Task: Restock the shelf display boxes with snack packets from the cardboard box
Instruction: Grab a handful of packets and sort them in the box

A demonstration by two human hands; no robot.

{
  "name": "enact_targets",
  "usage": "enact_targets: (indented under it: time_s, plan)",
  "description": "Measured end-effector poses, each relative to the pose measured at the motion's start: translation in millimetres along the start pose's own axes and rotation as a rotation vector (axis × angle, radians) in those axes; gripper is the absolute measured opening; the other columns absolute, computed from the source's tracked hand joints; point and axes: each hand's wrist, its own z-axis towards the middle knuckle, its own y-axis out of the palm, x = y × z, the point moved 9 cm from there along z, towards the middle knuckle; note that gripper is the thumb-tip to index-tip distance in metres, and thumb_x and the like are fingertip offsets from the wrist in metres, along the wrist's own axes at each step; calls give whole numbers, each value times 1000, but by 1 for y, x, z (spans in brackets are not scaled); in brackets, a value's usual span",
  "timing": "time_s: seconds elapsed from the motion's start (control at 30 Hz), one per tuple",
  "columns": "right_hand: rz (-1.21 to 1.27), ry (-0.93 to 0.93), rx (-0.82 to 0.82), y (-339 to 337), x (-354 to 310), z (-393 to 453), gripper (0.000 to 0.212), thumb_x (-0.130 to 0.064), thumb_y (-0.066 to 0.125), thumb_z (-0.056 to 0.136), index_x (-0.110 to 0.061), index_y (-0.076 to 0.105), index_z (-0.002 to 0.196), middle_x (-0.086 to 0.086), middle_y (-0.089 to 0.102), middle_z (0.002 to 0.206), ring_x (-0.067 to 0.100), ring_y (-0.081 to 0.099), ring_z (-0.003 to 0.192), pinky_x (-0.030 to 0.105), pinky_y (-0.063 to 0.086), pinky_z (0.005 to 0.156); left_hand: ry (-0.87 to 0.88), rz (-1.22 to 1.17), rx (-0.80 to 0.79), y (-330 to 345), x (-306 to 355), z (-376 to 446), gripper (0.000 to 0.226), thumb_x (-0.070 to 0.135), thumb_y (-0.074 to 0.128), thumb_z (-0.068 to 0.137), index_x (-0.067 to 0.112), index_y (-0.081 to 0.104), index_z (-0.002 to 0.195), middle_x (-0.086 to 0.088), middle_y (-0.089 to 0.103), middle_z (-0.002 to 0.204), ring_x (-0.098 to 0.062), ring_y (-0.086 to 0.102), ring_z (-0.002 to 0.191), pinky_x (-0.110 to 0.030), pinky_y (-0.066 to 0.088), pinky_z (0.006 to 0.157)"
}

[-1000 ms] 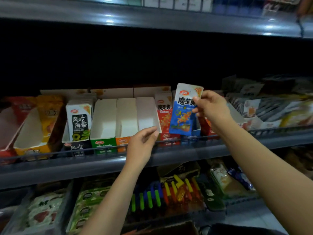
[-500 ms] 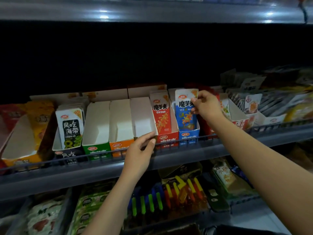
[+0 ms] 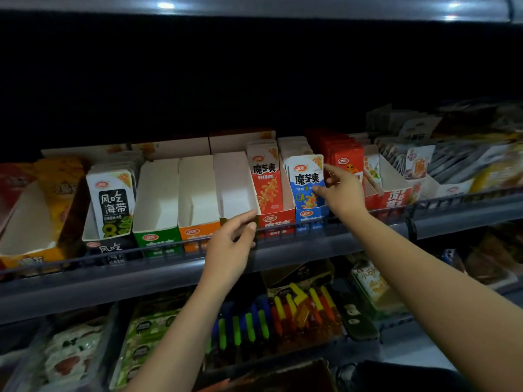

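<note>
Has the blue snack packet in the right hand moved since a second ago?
Yes. The blue packet has gone down and back into the blue display box; earlier it was held raised in front of the box. The right hand touches it.

Two bare forearms reach in from the lower edge of the view, with no sleeves, cuffs, gloves, watches or bands showing on either. The left hand (image 3: 230,244) and the right hand (image 3: 343,190) are both uncovered, with short, unpainted nails and no rings visible. The light is dim, so finer detail is lost.
</note>
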Motion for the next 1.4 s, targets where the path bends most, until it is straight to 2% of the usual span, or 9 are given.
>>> enact_targets:
  time_s: [0.1, 0.27, 0.43, 0.57, 0.77, 0.97, 1.07, 1.2, 1.4]
  plan:
    - [6, 9, 37, -9, 0, -14, 62, -15, 70, 83, -17, 44, 139, 6, 54, 114, 11, 56, 86, 14, 46, 66, 16, -28, -6, 4, 0, -8, 30, 18, 50, 97, 28, 58, 124, 14, 57, 118, -11, 57, 110, -19, 53, 77]
    - [76, -22, 10, -16, -7, -66, 41, -21, 70, 83, -21, 59, 123, 1, 57, 96, 7, 53, 73, 24, 52, 73, -1, -50, -31, 13, -13, -31, 27, 18, 51, 97, 24, 61, 121, 10, 58, 122, -6, 57, 107, -20, 53, 79]
    - [184, 13, -88, -2, 15, -146, 28, -19, 68, 84, -25, 65, 111, -5, 59, 82, -4, 52, 63, 8, 42, 63, -159, -91, -19, 22, -65, -82, 22, 18, 47, 98, 29, 61, 111, 12, 64, 109, -5, 62, 99, -31, 55, 85]
    - [217, 105, -213, 29, 54, -215, 25, -17, 68, 85, -23, 64, 109, -8, 56, 72, -2, 49, 55, 10, 40, 58, -306, -95, -21, 30, -130, -130, 20, 16, 46, 98, 20, 62, 111, 8, 66, 95, -7, 65, 83, -25, 53, 72]
    - [90, 317, -419, 85, 141, -309, 20, -31, 64, 88, -30, 62, 108, -12, 61, 83, 0, 58, 73, 9, 44, 59, -569, 5, -100, 40, -228, -200, 21, 18, 43, 101, 24, 61, 111, 10, 62, 102, 2, 59, 83, -10, 48, 63]
    - [29, 576, -540, 129, 229, -380, 20, -22, 65, 88, -17, 65, 107, -7, 63, 89, 5, 58, 82, 9, 41, 63, -760, 103, -193, 49, -309, -235, 22, 13, 44, 98, 29, 60, 96, -1, 63, 110, -20, 61, 100, -38, 51, 89]
    - [-10, 690, -545, 142, 267, -404, 22, -14, 67, 86, -3, 66, 105, 3, 63, 94, 12, 56, 88, 9, 40, 64, -826, 142, -171, 51, -344, -248, 19, 7, 48, 95, 15, 65, 101, -7, 65, 102, -27, 62, 96, -40, 50, 89]
    - [-57, 804, -572, 157, 309, -428, 24, -10, 69, 83, 1, 67, 104, 13, 66, 99, 25, 61, 93, 33, 50, 85, -888, 225, -217, 60, -388, -265, 20, 15, 51, 96, 12, 64, 111, -4, 62, 115, -26, 58, 107, -35, 47, 93]
    - [-87, 985, -676, 184, 349, -464, 30, -6, 61, 88, 8, 60, 115, 22, 60, 119, 36, 55, 114, 37, 42, 94, -935, 344, -257, 74, -439, -285, 29, 24, 52, 97, 6, 66, 114, -15, 62, 120, -31, 57, 111, -31, 44, 90]
